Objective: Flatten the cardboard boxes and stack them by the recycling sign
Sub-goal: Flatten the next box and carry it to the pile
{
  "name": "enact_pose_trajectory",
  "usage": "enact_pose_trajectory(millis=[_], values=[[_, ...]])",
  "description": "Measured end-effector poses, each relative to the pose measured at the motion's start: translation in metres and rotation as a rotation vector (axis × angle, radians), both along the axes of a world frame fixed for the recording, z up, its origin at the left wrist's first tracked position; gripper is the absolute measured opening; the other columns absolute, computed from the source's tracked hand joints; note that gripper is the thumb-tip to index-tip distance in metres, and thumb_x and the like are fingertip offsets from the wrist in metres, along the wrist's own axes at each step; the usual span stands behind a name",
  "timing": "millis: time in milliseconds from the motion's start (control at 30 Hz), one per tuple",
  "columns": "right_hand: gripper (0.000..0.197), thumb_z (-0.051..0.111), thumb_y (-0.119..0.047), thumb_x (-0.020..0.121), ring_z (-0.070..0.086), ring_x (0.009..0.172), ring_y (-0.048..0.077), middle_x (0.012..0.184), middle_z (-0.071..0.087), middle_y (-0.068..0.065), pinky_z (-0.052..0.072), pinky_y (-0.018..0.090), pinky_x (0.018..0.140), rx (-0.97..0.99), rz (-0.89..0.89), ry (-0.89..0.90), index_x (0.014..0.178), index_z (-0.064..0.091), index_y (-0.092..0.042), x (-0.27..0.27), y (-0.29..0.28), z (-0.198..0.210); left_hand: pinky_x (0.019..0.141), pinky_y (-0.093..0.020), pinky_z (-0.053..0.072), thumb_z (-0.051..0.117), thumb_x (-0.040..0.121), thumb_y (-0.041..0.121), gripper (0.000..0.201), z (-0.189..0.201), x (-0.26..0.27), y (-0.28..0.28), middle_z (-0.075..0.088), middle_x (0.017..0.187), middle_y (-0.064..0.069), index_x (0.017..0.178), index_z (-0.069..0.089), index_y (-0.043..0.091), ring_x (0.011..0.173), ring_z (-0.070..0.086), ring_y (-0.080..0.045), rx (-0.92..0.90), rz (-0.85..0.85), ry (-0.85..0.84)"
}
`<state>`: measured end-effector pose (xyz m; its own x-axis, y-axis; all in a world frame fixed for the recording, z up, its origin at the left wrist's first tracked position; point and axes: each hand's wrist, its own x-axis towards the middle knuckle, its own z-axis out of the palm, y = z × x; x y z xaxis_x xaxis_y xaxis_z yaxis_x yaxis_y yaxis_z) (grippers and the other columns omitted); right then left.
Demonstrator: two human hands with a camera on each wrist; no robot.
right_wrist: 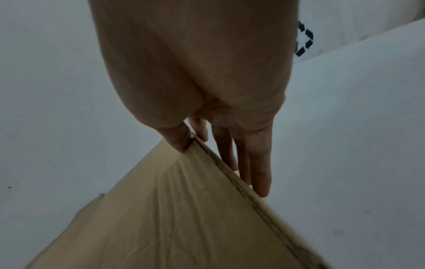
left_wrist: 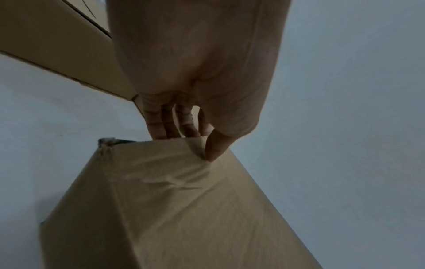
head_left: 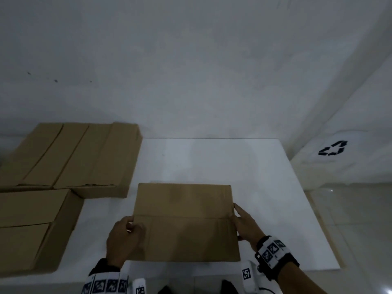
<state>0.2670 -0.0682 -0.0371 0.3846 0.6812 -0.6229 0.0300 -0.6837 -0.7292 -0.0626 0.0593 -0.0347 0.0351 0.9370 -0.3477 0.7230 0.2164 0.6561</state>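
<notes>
A flattened brown cardboard box point(head_left: 184, 221) lies on the white board point(head_left: 254, 166) in front of me. My left hand point(head_left: 125, 236) grips its left edge, thumb on top and fingers under the cardboard point(left_wrist: 184, 209). My right hand point(head_left: 244, 221) holds the right edge; in the right wrist view the thumb presses on top of the cardboard point(right_wrist: 184, 218) while the straight fingers point(right_wrist: 257, 172) run along and under the edge. The black recycling sign point(head_left: 333, 148) is on the white wall to the right, also seen in the right wrist view as the sign point(right_wrist: 303, 39).
Two assembled cardboard boxes stand at the left: one at the back point(head_left: 70, 158) and one nearer point(head_left: 31, 228). A box side point(left_wrist: 57, 36) shows beside my left hand. Glossy floor tiles point(head_left: 360, 230) lie right of the board, below the sign.
</notes>
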Motion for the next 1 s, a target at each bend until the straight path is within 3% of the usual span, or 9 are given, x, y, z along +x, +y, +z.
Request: enact_pose_trajectory(millis=[100, 200, 333, 433, 533, 600, 800, 900, 1000], values=[[0.047, 0.044, -0.053, 0.094, 0.066, 0.094, 0.020, 0.108, 0.068, 0.003, 0.060, 0.041, 0.073, -0.013, -0.026, -0.082, 0.140, 0.038, -0.041, 0.022, -0.010, -0.008, 0.079, -0.035, 0.046, 0.060, 0.092, 0.022, 0.024, -0.006, 0.020, -0.001, 0.061, 0.102, -0.007, 0.115, 0.062, 0.016, 0.089, 0.058, -0.023, 0.038, -0.081, 0.020], [0.034, 0.050, -0.038, 0.096, 0.063, 0.092, 0.022, 0.108, 0.063, 0.006, 0.058, 0.043, 0.078, -0.021, -0.060, -0.200, 0.127, 0.043, -0.027, 0.029, -0.015, -0.011, 0.081, -0.033, 0.044, 0.060, 0.091, 0.020, 0.031, -0.009, 0.035, 0.000, 0.061, 0.111, -0.010, 0.121, 0.060, 0.015, 0.092, 0.058, -0.023, 0.042, -0.099, 0.023], [0.015, 0.059, -0.018, 0.090, 0.057, 0.097, 0.021, 0.104, 0.058, 0.006, 0.047, 0.029, 0.077, 0.033, -0.046, -0.506, 0.102, 0.050, -0.014, 0.031, -0.013, -0.019, 0.080, -0.030, 0.045, 0.061, 0.090, 0.017, 0.033, -0.011, 0.045, 0.003, 0.066, 0.112, -0.005, 0.123, 0.060, 0.015, 0.085, 0.056, -0.016, 0.049, -0.122, -0.008], [0.018, 0.061, -0.018, 0.087, 0.055, 0.089, 0.019, 0.101, 0.056, 0.007, 0.043, 0.025, 0.071, -0.042, 0.016, -0.569, 0.102, 0.055, -0.010, 0.031, -0.006, -0.020, 0.083, -0.032, 0.047, 0.062, 0.089, 0.017, 0.035, -0.015, 0.045, 0.008, 0.067, 0.111, -0.006, 0.124, 0.060, 0.012, 0.084, 0.057, -0.017, 0.050, -0.146, 0.021], [0.016, 0.058, -0.015, 0.086, 0.057, 0.064, 0.016, 0.073, 0.062, 0.006, 0.045, 0.026, 0.056, -0.124, 0.062, -0.605, 0.076, 0.064, -0.004, 0.034, 0.006, -0.013, 0.084, -0.033, 0.049, 0.064, 0.087, 0.015, 0.035, -0.018, 0.045, 0.015, 0.068, 0.109, -0.009, 0.121, 0.062, 0.009, 0.084, 0.058, -0.019, 0.062, -0.171, 0.037], [0.025, 0.056, -0.013, 0.084, 0.050, 0.052, 0.011, 0.058, 0.056, 0.000, 0.042, 0.023, 0.050, -0.170, 0.044, -0.572, 0.060, 0.059, -0.008, 0.035, 0.011, -0.009, 0.082, -0.032, 0.048, 0.064, 0.087, 0.014, 0.031, -0.020, 0.045, 0.016, 0.069, 0.107, -0.010, 0.117, 0.064, 0.008, 0.084, 0.057, -0.019, 0.070, -0.195, 0.046], [0.017, 0.054, -0.013, 0.088, 0.059, 0.089, 0.014, 0.098, 0.066, 0.000, 0.042, 0.020, 0.073, -0.140, 0.005, -0.567, 0.097, 0.069, -0.010, 0.033, 0.003, -0.005, 0.086, -0.032, 0.046, 0.061, 0.089, 0.018, 0.038, -0.024, 0.041, 0.014, 0.066, 0.115, -0.008, 0.127, 0.059, 0.011, 0.087, 0.056, -0.016, 0.056, -0.202, 0.038], [0.014, 0.061, -0.021, 0.087, 0.063, 0.091, 0.016, 0.099, 0.069, 0.001, 0.046, 0.022, 0.073, -0.143, 0.059, -0.558, 0.095, 0.069, -0.012, 0.030, 0.002, -0.002, 0.087, -0.033, 0.045, 0.062, 0.090, 0.017, 0.039, -0.026, 0.040, 0.014, 0.066, 0.117, -0.009, 0.128, 0.058, 0.010, 0.092, 0.060, -0.021, 0.063, -0.207, 0.022], [0.018, 0.058, -0.017, 0.088, 0.057, 0.085, 0.018, 0.106, 0.066, 0.006, 0.044, 0.024, 0.069, -0.170, -0.050, -0.563, 0.104, 0.062, -0.011, 0.024, 0.008, 0.003, 0.088, -0.033, 0.046, 0.062, 0.089, 0.017, 0.040, -0.027, 0.038, 0.013, 0.065, 0.118, -0.009, 0.129, 0.058, 0.011, 0.091, 0.058, -0.019, 0.065, -0.195, 0.009]])
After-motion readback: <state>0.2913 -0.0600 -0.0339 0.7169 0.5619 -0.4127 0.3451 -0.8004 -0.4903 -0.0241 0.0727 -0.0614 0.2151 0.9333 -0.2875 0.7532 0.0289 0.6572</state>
